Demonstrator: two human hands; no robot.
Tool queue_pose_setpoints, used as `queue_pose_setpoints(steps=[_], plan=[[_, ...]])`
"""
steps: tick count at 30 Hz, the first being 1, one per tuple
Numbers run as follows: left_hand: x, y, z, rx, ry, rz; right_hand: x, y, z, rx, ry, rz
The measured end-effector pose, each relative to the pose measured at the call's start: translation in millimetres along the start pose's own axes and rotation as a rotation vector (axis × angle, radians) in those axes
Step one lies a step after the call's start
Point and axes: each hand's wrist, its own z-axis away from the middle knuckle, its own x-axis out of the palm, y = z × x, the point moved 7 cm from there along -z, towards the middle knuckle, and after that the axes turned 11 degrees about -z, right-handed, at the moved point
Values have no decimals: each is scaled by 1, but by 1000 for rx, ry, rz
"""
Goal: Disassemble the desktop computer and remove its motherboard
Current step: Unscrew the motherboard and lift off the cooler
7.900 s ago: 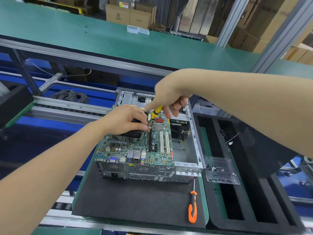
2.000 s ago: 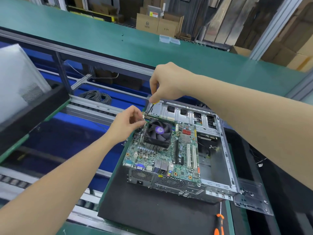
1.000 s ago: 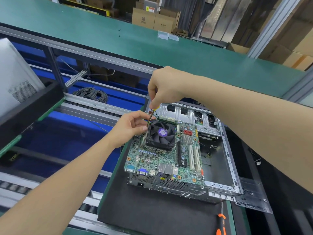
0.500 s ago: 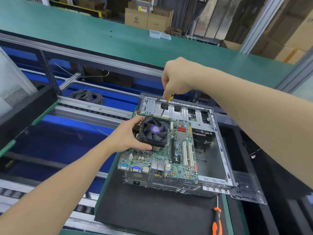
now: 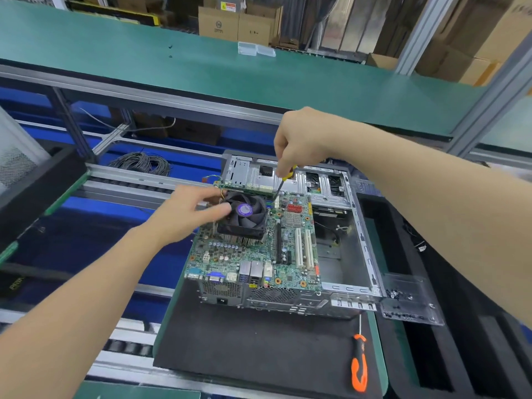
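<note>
Slid the left hand (image 5: 187,214) up since a moment ago: off the side of the fan (image 5: 244,217), with the thumb now lying flat on the fan's top. Brought the right hand (image 5: 299,139) down too, so the tip of the small screwdriver (image 5: 283,181) now sits at the far edge of the green board (image 5: 259,260), just by the fan's far right corner. Hard to tell if the tip really touches.

Left fingers fairly straight and spread out, next to the fan's far left corner, a bit blurry. Not wrapped round anything.

Right fingers curled tight round the yellow handle of the small screwdriver. Thin metal part pointing down and a little to the left.

Green board lying flat in the left half of the open metal case (image 5: 365,240), with the fan sitting on top of it and the plugs facing the near side. Right half of the case bare inside, with a few loose wires.

Metal case resting on a black mat (image 5: 259,341). Near the mat's right edge, an orange screwdriver (image 5: 359,367), lying alone. Just right of the case, a clear tray (image 5: 408,300) with tiny dark screws in it.

Farther back, a long green table (image 5: 172,61). Below it to the left, a coil of wire (image 5: 141,164). Behind the table, cardboard boxes (image 5: 236,24).
</note>
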Motion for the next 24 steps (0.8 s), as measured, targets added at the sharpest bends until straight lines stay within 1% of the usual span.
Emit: queue_pose_setpoints(steps=[2, 4, 5, 7, 10, 14, 16, 19, 21, 23, 24], plan=[[-17, 6, -1, 10, 202, -90, 2, -2, -1, -9, 11, -4], [-31, 11, -2, -58, 358, -221, 4, -3, -2, -19, 26, -5], [-35, 16, -3, -66, 412, -276, 5, -3, -3, -24, 34, -6], [-36, 36, -6, -14, 439, -309, 6, -3, -2, -30, 46, -7], [-28, 62, -17, 68, 347, -201, 6, -3, -1, -37, 51, 2], [-4, 81, -37, 86, 76, -74, 7, -8, 2, -44, 39, 25], [6, 86, -45, 86, -39, -52, 9, -11, 4, -62, 46, 53], [20, 94, -52, 144, -190, -10, 13, -17, 5, -112, 35, 108], [23, 96, -54, 183, -210, 27, 13, -18, 7, -129, -10, 126], [25, 94, -56, 185, -155, 54, 7, -17, 11, -117, -31, 98], [26, 92, -57, 175, -135, 62, 3, -14, 13, -80, -18, 50]])
